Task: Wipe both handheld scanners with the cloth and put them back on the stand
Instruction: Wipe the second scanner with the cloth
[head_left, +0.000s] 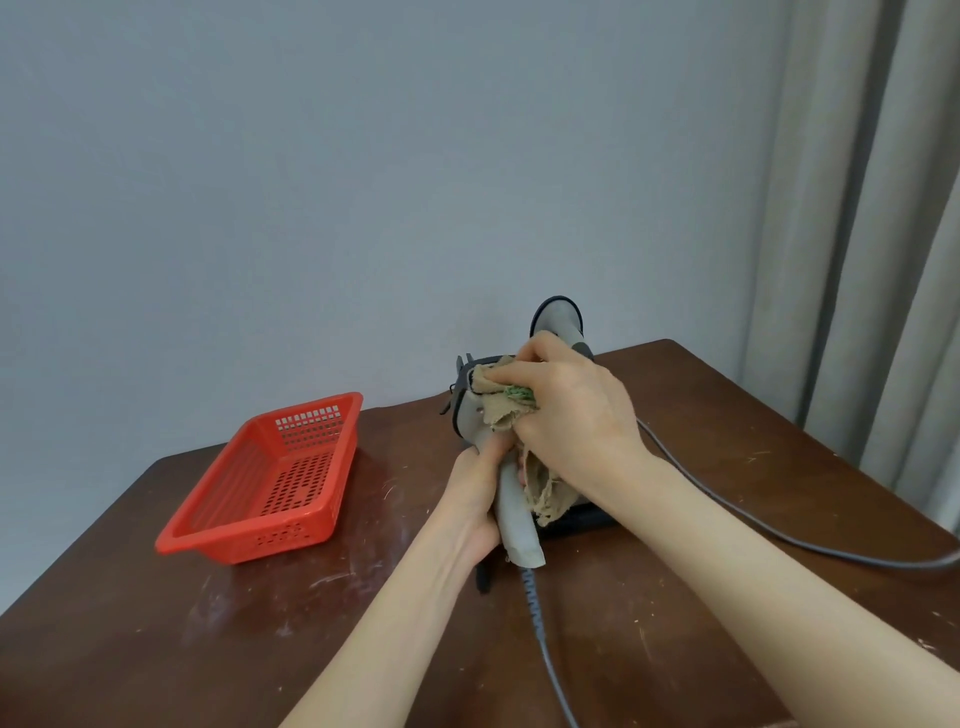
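Head view: wiping one scanner, hazards first.
My left hand (475, 501) is wrapped round the grey scanner (511, 525) by its handle; my right hand (563, 410) is clenched on the tan cloth (498, 402), pressed to its head. Risk: its cable (537, 618), trailing to 6 o'clock, could snag and tug my grip; frayed cloth may catch. Second scanner (558, 314) sits at 12 o'clock behind my hands, apparently on the dark stand (582, 519).
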